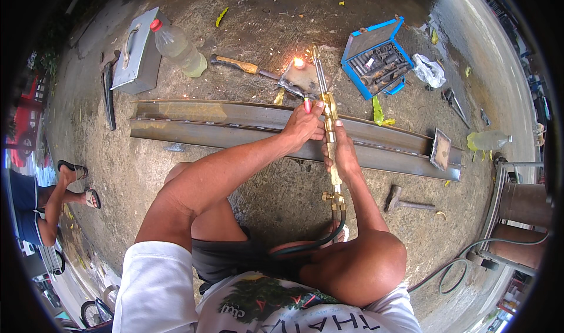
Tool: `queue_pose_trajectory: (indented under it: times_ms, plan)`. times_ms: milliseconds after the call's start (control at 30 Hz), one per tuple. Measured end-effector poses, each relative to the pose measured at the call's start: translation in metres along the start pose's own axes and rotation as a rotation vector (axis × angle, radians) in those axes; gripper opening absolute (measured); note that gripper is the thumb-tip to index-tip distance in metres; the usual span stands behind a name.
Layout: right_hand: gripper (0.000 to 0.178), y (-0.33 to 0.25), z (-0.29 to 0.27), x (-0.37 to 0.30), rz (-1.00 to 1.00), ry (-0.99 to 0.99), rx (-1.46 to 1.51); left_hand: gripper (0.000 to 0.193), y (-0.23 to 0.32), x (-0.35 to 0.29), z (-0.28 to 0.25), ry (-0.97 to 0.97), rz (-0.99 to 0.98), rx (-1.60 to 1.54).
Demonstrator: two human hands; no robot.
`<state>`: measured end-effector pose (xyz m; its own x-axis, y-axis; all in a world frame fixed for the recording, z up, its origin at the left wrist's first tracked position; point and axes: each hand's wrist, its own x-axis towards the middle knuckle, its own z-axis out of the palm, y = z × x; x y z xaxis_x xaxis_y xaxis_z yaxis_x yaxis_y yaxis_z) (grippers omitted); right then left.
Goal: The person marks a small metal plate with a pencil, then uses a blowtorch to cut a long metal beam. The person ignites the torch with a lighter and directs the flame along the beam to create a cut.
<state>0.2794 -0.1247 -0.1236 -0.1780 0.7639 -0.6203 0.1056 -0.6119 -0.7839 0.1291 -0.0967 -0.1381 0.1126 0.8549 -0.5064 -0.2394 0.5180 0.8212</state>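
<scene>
My right hand (341, 151) wraps round the brass body of a cutting torch (332, 136), whose long nozzle tubes point away from me. Beside it my left hand (304, 125) is closed on a small pink object (307, 105), its fingers against the torch's front end; the object's kind is hard to make out. Left of the torch tip, a bright orange glow (299, 62) shows over a small metal plate (302, 79), with tiny sparks scattered around. A wooden-handled tool (235, 64) reaches to the plate. Beneath my hands lie two long steel bars (211, 121).
A grey metal box (138, 57), a plastic bottle (179, 49) and a dark hammer (108, 89) lie at the left. On the right are a blue socket case (376, 57), a small plate (440, 149), a hammer (405, 202), gas cylinders (523, 203) and a hose (455, 268).
</scene>
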Motion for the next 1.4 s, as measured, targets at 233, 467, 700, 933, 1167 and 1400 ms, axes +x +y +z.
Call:
queue_pose_trajectory:
  times_ms: [233,467,700,933,1167,1400]
  plan:
    - [0.065,0.0009,-0.0019,0.0016,0.001,0.003,0.002,0.049,0.0017,-0.0006,0.0015,-0.013,0.001,-0.021]
    - [0.065,0.0002,-0.0005,0.0012,0.002,-0.004,0.002,0.048,-0.0016,0.0023,-0.0011,-0.006,-0.001,-0.018]
    - [0.065,-0.0003,-0.0002,0.0008,-0.001,0.002,0.001,0.051,-0.0039,0.0042,-0.0023,-0.017,0.006,-0.014]
    - [0.064,-0.0002,-0.0006,0.0005,0.004,-0.002,-0.004,0.051,-0.0034,0.0038,-0.0021,-0.007,-0.001,-0.01]
    - [0.063,-0.0007,-0.0008,-0.0002,0.004,-0.011,0.0,0.051,-0.0022,0.0019,-0.0014,0.003,-0.006,-0.014]
    - [0.064,-0.0005,-0.0007,-0.0001,-0.003,-0.005,0.002,0.05,0.0031,-0.0046,0.0016,0.012,0.003,-0.016]
